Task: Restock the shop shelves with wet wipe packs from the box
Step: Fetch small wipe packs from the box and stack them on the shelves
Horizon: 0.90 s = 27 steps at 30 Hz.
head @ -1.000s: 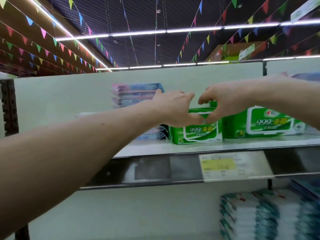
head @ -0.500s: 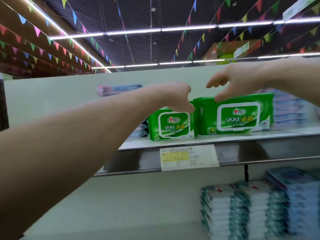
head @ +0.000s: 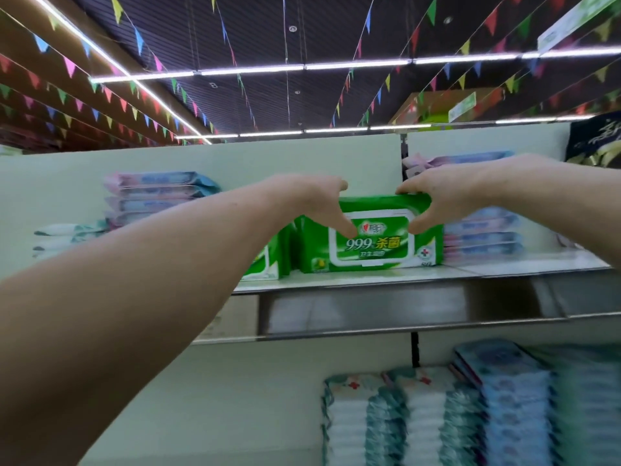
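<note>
A large green wet wipe pack (head: pixel 369 245) stands upright on the top shelf (head: pixel 386 279), label facing me. My left hand (head: pixel 312 200) grips its upper left corner, thumb on the front. My right hand (head: pixel 443 196) grips its upper right corner the same way. A smaller green pack (head: pixel 268 260) stands just to its left, partly hidden behind my left forearm. The box is not in view.
Pink and blue flat packs are stacked at the shelf's left (head: pixel 158 196) and right (head: pixel 480 237). A lower shelf holds stacks of white and teal packs (head: pixel 403 415). A vertical divider post (head: pixel 403 156) rises behind the green pack. A dark bag (head: pixel 594 139) hangs far right.
Both hands shifted from the smaller green pack onto the large green pack and now hold its top corners. The view moved left and down, so the shelf appears further right.
</note>
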Available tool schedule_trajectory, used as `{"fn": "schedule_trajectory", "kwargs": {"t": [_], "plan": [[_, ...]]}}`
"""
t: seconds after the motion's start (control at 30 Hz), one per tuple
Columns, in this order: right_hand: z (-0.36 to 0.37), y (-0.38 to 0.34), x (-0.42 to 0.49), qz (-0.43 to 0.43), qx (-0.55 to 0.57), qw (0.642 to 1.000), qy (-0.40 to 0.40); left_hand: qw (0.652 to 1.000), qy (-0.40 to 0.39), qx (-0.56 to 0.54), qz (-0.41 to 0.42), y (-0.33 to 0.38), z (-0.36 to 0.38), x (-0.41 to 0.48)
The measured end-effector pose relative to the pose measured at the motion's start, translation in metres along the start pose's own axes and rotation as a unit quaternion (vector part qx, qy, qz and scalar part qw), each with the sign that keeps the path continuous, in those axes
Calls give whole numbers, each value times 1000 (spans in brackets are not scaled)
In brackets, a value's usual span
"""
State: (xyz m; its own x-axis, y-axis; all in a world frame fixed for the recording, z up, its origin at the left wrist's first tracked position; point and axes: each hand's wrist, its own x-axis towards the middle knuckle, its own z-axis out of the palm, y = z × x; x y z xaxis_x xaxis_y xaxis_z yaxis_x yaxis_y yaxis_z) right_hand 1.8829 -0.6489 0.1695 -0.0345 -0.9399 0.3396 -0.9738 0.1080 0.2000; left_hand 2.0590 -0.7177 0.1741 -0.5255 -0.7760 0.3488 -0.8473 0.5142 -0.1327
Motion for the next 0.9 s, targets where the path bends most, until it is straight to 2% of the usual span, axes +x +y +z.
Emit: {"fn": "schedule_trajectory", "kwargs": {"t": [0.17,0.3,0.43,0.53,0.67,0.9], "plan": [[11,18,14,-79,59,995,14,998,-25,-51,-32,-5,2,6],[16,23,25,-113,60,991,23,996,-53,-47,-51,-7,-9,12],[11,26,37,-116,21,993,6,991,-106,12,-86,3,-15,28],[6,18,51,-122,-18,992,-27,986,-147,29,-78,7,-9,37],[7,7,65,-148,36,984,-88,985,-155,17,-68,0,-4,44],[8,4,71,-159,66,982,-81,985,-162,-9,-65,-7,-8,48]]}}
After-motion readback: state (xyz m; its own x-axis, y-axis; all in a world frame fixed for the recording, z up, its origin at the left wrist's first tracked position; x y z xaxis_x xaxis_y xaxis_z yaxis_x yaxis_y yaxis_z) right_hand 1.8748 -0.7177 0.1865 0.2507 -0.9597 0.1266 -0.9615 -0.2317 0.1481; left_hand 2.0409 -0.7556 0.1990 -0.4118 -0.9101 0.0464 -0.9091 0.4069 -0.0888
